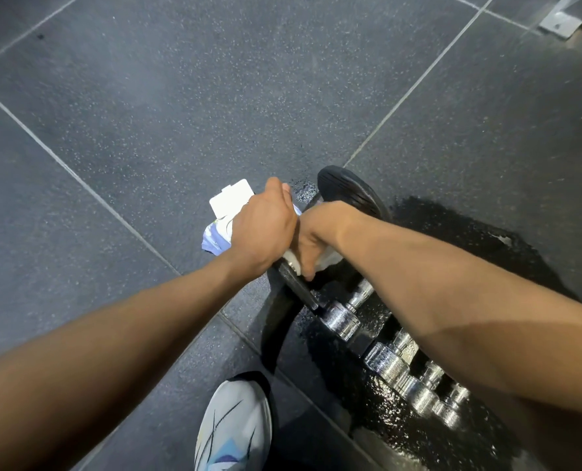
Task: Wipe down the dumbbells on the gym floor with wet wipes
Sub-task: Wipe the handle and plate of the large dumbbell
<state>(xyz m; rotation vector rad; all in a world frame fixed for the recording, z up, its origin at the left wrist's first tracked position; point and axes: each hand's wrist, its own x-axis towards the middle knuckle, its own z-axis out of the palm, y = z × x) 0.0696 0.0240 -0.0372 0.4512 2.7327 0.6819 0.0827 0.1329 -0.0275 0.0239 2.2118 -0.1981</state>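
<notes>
A dumbbell lies on the dark rubber floor, with black plates [347, 193] and a chrome bar with collars [342, 319]. My left hand [266, 231] is closed in a fist over the upper edge of a near black plate [298, 287]. Close beside it, my right hand [317, 237] presses a crumpled white wet wipe [328, 260] against the dumbbell between the plates. Just behind my left hand sits the wet wipes pack [230, 200], white flip lid raised, its bluish body partly hidden by that hand. My right forearm covers part of the bar.
A wet, glossy patch of floor [459, 232] spreads around and under the dumbbell. My white and blue shoe [233, 426] stands at the bottom middle. A metal bracket [560, 20] sits at the far top right. Grey speckled floor tiles [180, 96] stretch to the left and beyond.
</notes>
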